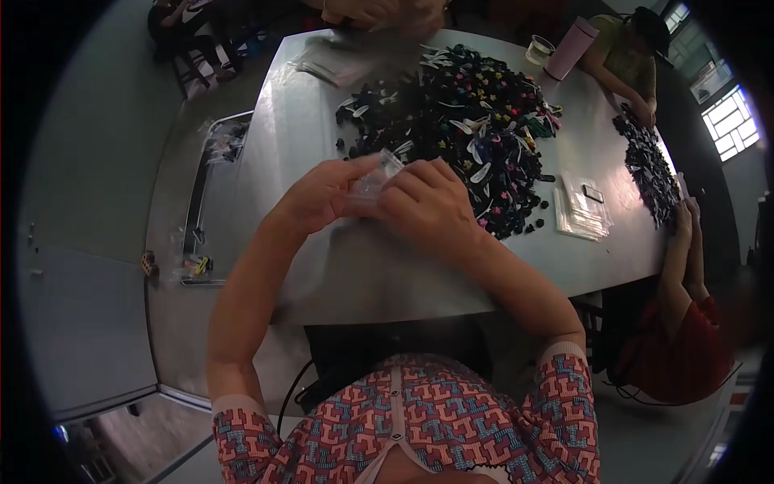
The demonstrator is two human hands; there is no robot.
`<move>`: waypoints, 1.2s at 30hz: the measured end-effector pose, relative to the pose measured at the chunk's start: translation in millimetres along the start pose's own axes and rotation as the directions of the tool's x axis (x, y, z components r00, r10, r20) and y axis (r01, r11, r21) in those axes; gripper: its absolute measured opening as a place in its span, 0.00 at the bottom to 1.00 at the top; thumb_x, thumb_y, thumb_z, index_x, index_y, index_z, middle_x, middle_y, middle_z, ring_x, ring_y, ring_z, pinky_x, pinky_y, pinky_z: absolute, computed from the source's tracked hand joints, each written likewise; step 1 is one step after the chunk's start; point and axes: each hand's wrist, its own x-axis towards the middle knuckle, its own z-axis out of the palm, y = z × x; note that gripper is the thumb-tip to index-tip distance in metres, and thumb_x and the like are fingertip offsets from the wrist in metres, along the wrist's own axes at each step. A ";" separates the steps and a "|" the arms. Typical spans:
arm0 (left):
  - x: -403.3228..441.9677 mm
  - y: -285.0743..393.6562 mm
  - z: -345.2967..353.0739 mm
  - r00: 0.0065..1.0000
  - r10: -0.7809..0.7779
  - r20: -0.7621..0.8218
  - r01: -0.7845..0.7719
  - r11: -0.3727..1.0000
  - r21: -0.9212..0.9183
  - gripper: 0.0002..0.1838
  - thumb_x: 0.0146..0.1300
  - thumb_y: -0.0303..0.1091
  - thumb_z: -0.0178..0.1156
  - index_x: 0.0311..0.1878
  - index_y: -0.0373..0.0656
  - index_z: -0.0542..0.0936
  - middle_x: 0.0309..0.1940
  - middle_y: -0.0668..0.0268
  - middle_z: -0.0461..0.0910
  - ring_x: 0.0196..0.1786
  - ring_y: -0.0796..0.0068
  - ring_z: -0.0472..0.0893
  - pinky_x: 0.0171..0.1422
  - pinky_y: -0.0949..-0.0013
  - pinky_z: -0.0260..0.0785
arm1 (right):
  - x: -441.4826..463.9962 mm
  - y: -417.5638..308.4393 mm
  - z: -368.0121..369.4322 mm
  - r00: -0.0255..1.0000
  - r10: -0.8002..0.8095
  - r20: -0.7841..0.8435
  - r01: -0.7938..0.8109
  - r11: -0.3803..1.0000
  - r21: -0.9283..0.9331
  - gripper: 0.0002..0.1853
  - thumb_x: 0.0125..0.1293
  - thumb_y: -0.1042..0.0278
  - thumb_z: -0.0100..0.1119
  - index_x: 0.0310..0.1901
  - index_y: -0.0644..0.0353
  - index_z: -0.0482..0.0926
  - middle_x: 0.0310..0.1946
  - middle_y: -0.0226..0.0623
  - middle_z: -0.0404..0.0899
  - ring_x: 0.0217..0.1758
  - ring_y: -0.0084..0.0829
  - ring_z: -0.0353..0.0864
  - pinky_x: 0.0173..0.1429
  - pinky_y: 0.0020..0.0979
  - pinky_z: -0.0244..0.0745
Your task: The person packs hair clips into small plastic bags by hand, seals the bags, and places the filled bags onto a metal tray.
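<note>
Between my two hands, above the near part of the metal table, is a small clear plastic bag (368,184). My left hand (317,194) grips its left side, thumb along the top edge. Curled fingers of my right hand (427,198) close on the bag's right side; my knuckles hide what lies beneath them. Just beyond my hands spreads a big pile of hair clips (484,113), mostly black, with pink, yellow and white pieces mixed in. Whether anything is inside the bag I cannot make out.
A stack of clear bags (582,211) lies right on the table (379,282); more bags (334,64) lie far left. A pink bottle (572,48) and a clear cup (539,50) stand at the back. Co-workers sit right, beside a dark pile (647,169). A tray (201,202) is at left.
</note>
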 end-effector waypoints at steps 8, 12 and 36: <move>2.7 -20.3 -3.2 0.970 0.137 -0.203 -0.116 0.987 0.109 0.19 0.65 0.25 0.66 0.58 0.30 0.77 0.48 0.54 0.84 0.49 0.68 0.86 0.55 0.67 0.81 | -14.1 -6.2 -0.5 0.996 0.051 0.077 -0.059 0.992 0.110 0.14 0.54 0.57 0.72 0.34 0.55 0.79 0.36 0.31 0.79 0.40 0.33 0.77 0.45 0.34 0.70; -1.1 -20.4 0.0 0.920 0.319 -0.227 -0.265 0.934 0.239 0.22 0.65 0.25 0.65 0.61 0.28 0.75 0.46 0.53 0.86 0.43 0.73 0.86 0.52 0.72 0.80 | -13.6 -1.2 -4.3 0.989 0.147 0.017 -0.148 0.969 0.196 0.14 0.53 0.61 0.75 0.36 0.55 0.81 0.35 0.32 0.80 0.37 0.34 0.78 0.44 0.36 0.71; -7.6 -40.3 26.3 0.787 0.593 -0.170 -0.368 0.672 0.642 0.28 0.64 0.23 0.65 0.67 0.32 0.72 0.41 0.64 0.88 0.43 0.86 0.81 0.51 0.77 0.74 | -5.4 -4.1 -6.5 0.960 0.245 -0.133 -0.245 0.969 0.014 0.13 0.51 0.77 0.73 0.40 0.57 0.84 0.36 0.33 0.81 0.36 0.34 0.83 0.35 0.31 0.79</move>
